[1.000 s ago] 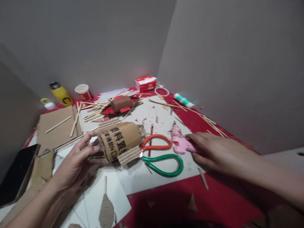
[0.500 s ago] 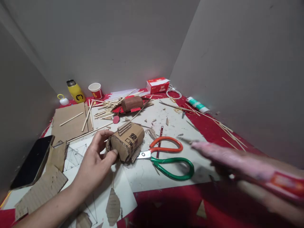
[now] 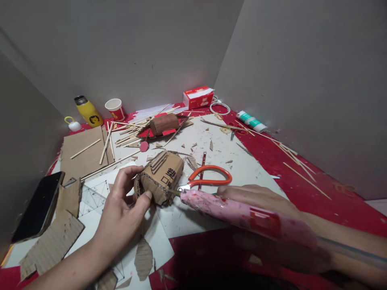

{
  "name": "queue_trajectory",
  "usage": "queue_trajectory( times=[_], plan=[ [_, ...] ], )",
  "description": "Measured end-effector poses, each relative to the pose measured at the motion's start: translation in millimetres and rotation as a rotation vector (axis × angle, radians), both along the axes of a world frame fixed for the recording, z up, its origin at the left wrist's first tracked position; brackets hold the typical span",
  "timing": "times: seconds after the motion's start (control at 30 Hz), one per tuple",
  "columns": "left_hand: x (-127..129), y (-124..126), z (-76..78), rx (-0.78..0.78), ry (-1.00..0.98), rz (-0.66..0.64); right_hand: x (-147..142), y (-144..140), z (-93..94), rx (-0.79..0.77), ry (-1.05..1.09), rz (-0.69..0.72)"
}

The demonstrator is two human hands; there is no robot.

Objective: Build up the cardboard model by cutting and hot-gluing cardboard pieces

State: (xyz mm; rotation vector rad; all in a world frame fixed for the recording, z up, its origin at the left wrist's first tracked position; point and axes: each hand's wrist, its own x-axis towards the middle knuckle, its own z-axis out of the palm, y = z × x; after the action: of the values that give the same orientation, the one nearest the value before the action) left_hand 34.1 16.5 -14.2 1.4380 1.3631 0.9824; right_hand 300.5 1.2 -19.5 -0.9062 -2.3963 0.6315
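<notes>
My left hand point(image 3: 125, 205) pinches the near left end of a small rounded cardboard box point(image 3: 169, 171), thumb low on its front and fingers behind. Short corrugated strips lie on the box's top, and black printing marks its side. Wrapped round a pink glue gun point(image 3: 223, 209) is my right hand point(image 3: 260, 195), its fingers partly hidden behind the tool. The gun's narrow tip is at the box's lower right edge; whether it touches I cannot tell. Behind the gun lie scissors with an orange handle point(image 3: 223, 169), their green handle mostly covered.
A red model boat point(image 3: 165, 125) with a brown cover sits farther back among wooden sticks point(image 3: 130, 137). At left are a black phone point(image 3: 39, 205) and cardboard scraps point(image 3: 57, 241). A yellow bottle point(image 3: 89, 112), paper cup point(image 3: 116, 110) and red tissue box point(image 3: 198, 98) stand by the wall.
My right hand has brought the glue gun in from the right, up to the box and over the green scissor handle. My left hand still holds the box, now turned slightly.
</notes>
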Motion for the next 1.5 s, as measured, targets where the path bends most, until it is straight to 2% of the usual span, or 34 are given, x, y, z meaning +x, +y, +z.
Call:
queue_trajectory(
  times=[0.07, 0.13, 0.23, 0.47, 0.6, 0.93, 1.23, 1.5],
  plan=[
    [0.4, 0.0, -0.2, 0.001, 0.004, -0.003, 2.6, 4.8, 1.5, -0.023, 0.008, 0.051],
    [0.9, 0.3, -1.0, -0.001, 0.004, -0.005, 4.4, 6.4, 2.7, -0.011, 0.008, 0.046],
    [1.2, 0.6, -2.9, 0.011, 0.001, -0.007, 3.9, 5.4, 5.1, 0.032, 0.000, 0.035],
    [1.3, 0.2, -3.4, 0.021, -0.015, 0.004, -2.5, 10.2, 10.7, 0.159, 0.064, 0.111],
    [2.6, -0.7, -0.5, 0.009, -0.027, 0.017, -5.1, 12.1, 10.9, 0.150, 0.082, 0.136],
    [0.8, 3.2, 0.3, -0.025, -0.115, 0.017, -4.6, 8.5, 8.7, 0.097, 0.066, 0.037],
    [2.5, 3.8, 6.2, -0.123, -0.175, 0.031, -3.1, 9.5, 6.4, 0.168, 0.051, 0.097],
    [3.0, 3.6, 7.9, -0.163, -0.179, 0.052, 0.0, 6.2, -0.2, 0.112, 0.049, 0.138]
  ],
)
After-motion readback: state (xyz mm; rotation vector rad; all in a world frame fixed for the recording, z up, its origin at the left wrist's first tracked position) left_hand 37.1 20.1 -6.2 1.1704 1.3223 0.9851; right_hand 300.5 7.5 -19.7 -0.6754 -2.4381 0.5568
